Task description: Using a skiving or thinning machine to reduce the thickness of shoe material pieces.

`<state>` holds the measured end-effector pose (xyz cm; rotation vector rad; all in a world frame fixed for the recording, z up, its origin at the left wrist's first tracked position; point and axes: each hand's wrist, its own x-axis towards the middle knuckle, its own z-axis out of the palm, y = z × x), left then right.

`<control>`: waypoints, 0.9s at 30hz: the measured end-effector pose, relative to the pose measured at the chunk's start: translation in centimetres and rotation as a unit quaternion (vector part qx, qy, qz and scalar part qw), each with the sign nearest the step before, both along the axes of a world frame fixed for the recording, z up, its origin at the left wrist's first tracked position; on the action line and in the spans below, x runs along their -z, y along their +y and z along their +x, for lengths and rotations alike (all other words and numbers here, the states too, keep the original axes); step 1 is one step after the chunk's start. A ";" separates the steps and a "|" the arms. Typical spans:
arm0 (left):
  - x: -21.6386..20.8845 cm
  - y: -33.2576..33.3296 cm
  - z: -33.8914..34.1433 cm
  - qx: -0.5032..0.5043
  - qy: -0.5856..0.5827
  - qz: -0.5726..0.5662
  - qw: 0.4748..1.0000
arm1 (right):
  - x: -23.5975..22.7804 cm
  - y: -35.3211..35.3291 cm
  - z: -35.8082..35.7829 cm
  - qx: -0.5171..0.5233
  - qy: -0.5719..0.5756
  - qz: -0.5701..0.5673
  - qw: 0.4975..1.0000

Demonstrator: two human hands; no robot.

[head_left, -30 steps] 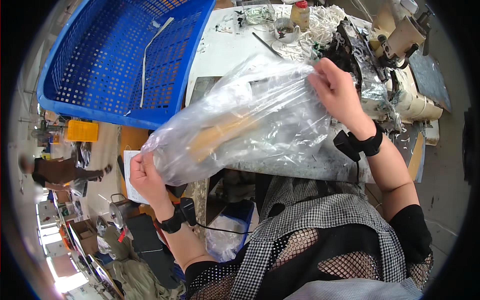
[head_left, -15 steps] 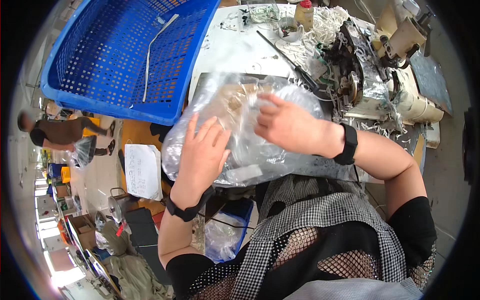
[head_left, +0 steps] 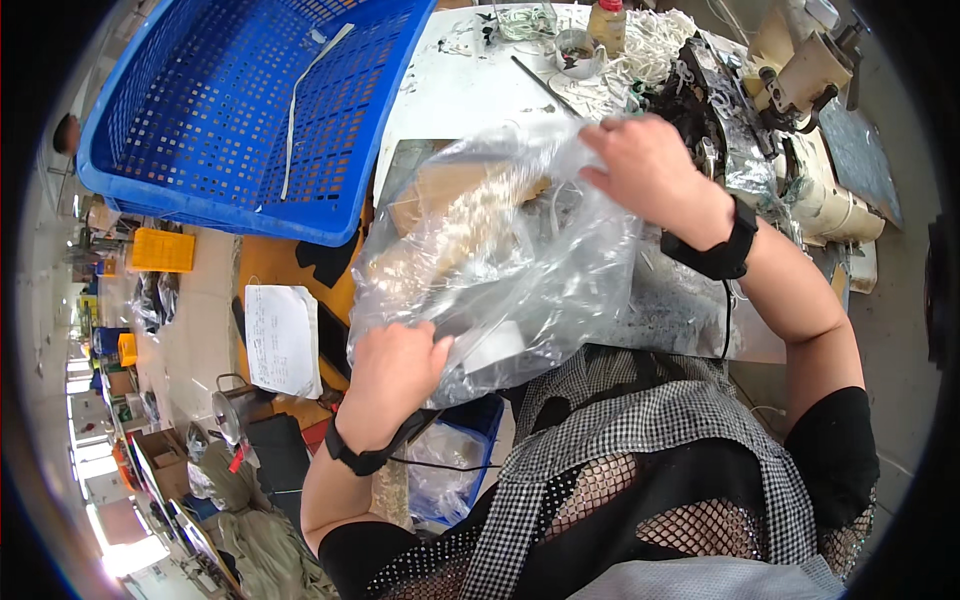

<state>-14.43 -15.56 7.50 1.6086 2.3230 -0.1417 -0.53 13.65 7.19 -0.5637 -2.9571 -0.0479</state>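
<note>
A large clear plastic bag lies crumpled over the worktop in front of me. My right hand pinches its upper right edge and holds it raised off the surface. At the bag's lower left, my left hand is closed on the plastic, with its fingertips partly hidden in the folds. A brown flat piece shows through the film; whether it is inside or underneath, I cannot tell. A white rectangular patch shows at the bag's near side.
A blue perforated basket stands at the left, with a white strip inside. At the right is a sewing machine. White strip scraps and a red-capped bottle lie behind. Written sheets are at the left.
My hands have moved apart: the right up and rightward with the bag's edge, the left down toward me. The bag is spread wider. The person at the far left has moved mostly behind the basket.
</note>
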 end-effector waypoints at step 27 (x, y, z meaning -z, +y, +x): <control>2.2 -1.9 -4.6 -0.097 0.226 0.200 0.948 | 7.5 -0.4 -11.6 -0.090 -0.079 -0.426 0.897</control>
